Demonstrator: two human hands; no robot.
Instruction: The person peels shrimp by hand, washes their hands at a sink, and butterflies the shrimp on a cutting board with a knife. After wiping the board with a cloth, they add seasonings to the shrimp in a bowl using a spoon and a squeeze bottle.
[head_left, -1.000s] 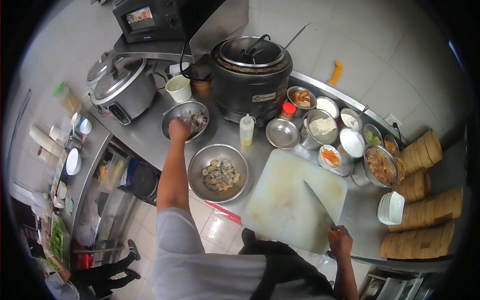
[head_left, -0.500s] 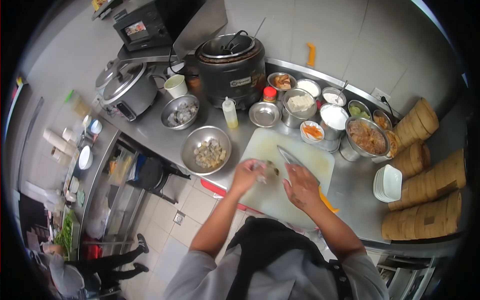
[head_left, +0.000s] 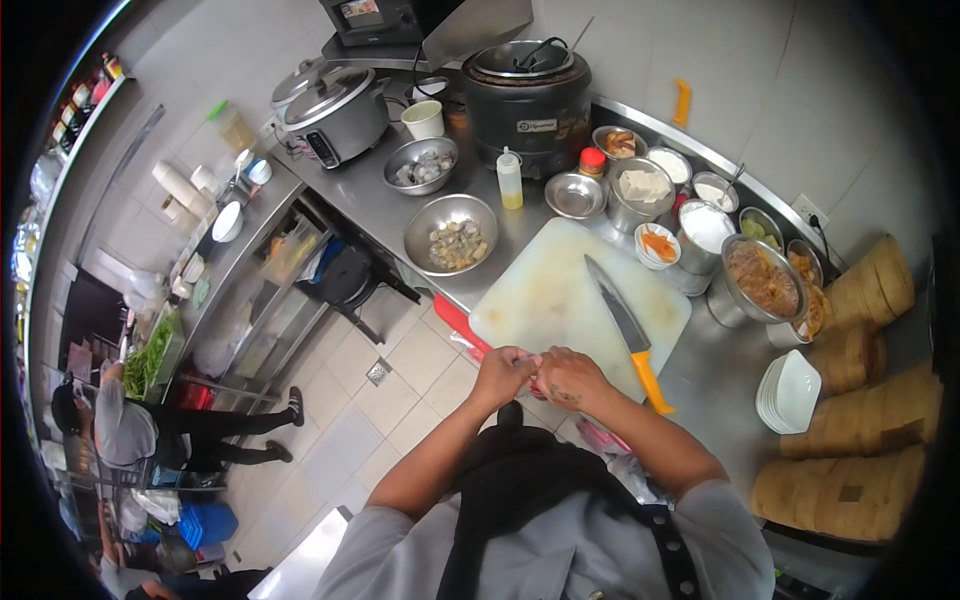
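Observation:
My left hand (head_left: 505,377) and my right hand (head_left: 570,379) meet at the near edge of the white cutting board (head_left: 540,290). Both have their fingers pinched together; whatever is between them is too small to make out. On the board's right side lies a knife (head_left: 620,313) with an orange handle, its tip pointing away from me. Left of the board, a steel bowl (head_left: 418,225) holds peeled-looking shrimp (head_left: 458,246). A smaller steel bowl (head_left: 395,180) behind it contains greyish shrimp (head_left: 424,168). Something red and pink shows just below my hands.
A squeeze bottle (head_left: 510,182) and a black soup warmer (head_left: 528,110) stand behind the board. Ingredient bowls (head_left: 735,312), white dishes (head_left: 788,392) and bamboo steamers (head_left: 840,493) line the right side. A rice cooker (head_left: 335,115) is at back left. A co-worker (head_left: 125,425) stands far left.
The knife went from my right hand onto the board. My left hand left the smaller bowl, came over the board with something small, and both hands have drawn together nearer my body.

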